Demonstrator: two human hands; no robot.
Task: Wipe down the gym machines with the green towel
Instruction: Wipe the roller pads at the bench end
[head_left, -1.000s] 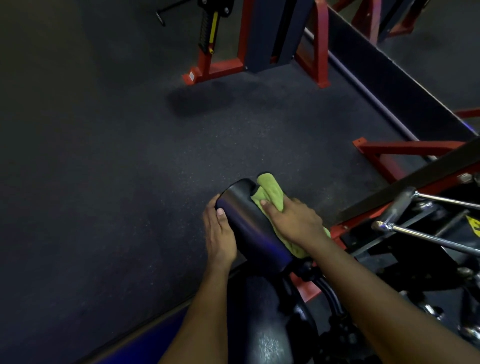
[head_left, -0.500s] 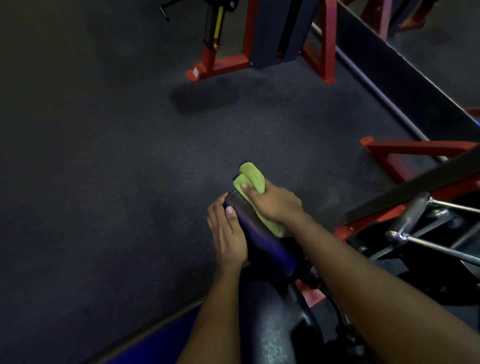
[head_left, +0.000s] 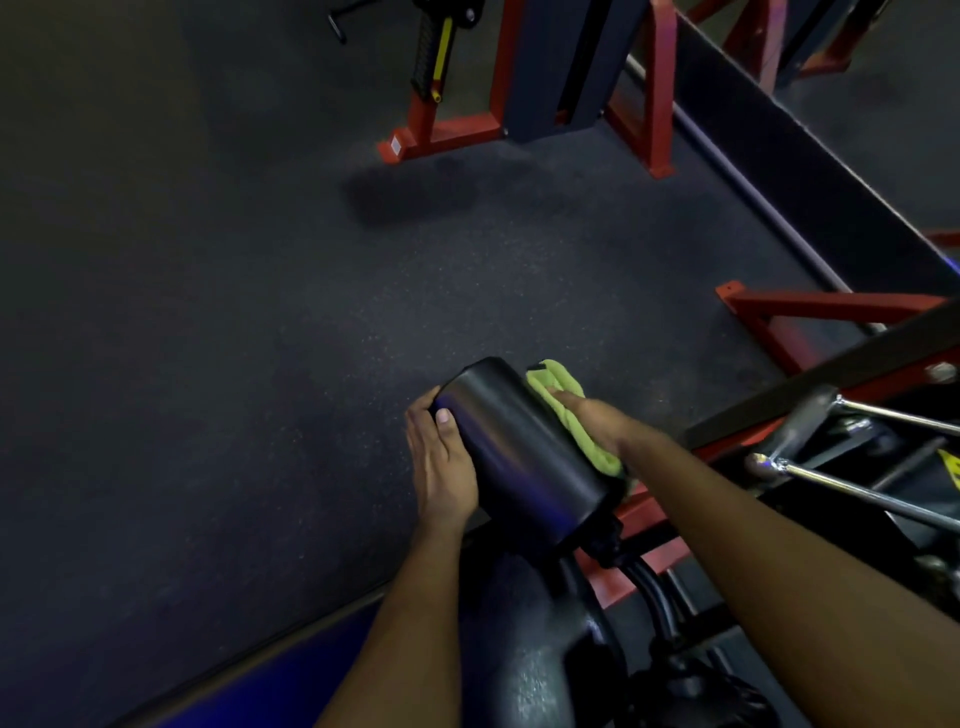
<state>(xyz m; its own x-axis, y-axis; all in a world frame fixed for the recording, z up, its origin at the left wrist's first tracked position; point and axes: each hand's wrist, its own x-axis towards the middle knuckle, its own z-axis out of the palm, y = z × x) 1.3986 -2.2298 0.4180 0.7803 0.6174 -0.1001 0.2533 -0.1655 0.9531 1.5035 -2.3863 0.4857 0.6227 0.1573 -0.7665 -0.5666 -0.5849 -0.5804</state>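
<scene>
Head view, dead centre: black roller pad (head_left: 519, 452) on the gym machine, long axis running from 11 o'clock down to 5 o'clock.

Left hand (head_left: 444, 467) sits on the pad's 9 o'clock flank. Grip is clamped on the pad: thumb laid over the top surface, fingers curled round the near-left edge and out of sight underneath.

Right hand (head_left: 597, 421) is on the pad's 3 o'clock flank, with the green towel (head_left: 550, 374) under it. Fingers lie fairly straight along the cloth and press it flat to the pad side, so the grip is apart rather than curled. Thumb is hidden.

Towel is folded or bunched and sandwiched between palm and pad. One end pokes out past the fingertips toward 12 o'clock, the other shows below the wrist toward 5 o'clock. It touches the pad along its whole visible length.

Surroundings:
- dark speckled rubber floor (head_left: 260, 312) from 7 through 12 o'clock
- red machine frame (head_left: 447, 137) at 12 o'clock, yellow-edged handle (head_left: 441, 52) above it
- second red frame foot (head_left: 831, 301) at 2 o'clock
- chrome bars (head_left: 857, 493) at 3 to 4 o'clock
- blue strip (head_left: 270, 686) at 7 o'clock
- black machine body (head_left: 535, 649) at 6 o'clock, between the forearms
</scene>
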